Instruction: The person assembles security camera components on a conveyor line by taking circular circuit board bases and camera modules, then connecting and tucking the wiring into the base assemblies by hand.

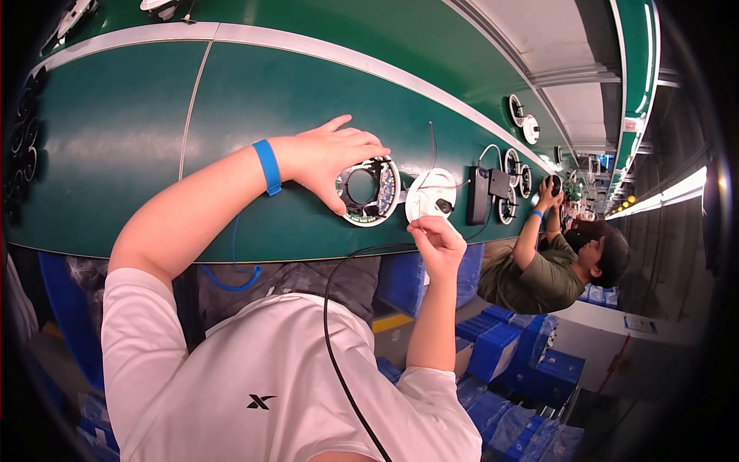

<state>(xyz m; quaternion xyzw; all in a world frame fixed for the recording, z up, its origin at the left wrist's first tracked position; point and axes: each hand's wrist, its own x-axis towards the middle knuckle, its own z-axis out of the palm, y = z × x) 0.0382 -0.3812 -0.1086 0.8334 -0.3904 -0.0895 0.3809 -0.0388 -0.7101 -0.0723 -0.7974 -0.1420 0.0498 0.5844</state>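
Note:
My left hand [331, 160], with a blue band at the wrist, grips a round white housing [391, 189] from its left side, thumb below and fingers above. A ring-shaped circuit board [382, 192] with a round dark centre sits inside. Just right of it lies a round white cover [425, 202] with a small black part on it. Thin wires cross this cover. My right hand [440, 240] is closed in a pinch at the cover's near edge. Whether the fingertips hold the cover or a thin wire, I cannot tell.
A black box-shaped device [479, 196] with cables stands to the right on the green bench [262, 92]. Beyond it lie several round housings [525, 181]. A co-worker [550, 269] sits farther right, handling a round part. Blue bins [493, 346] stand behind. A black cable [327, 308] hangs across my front.

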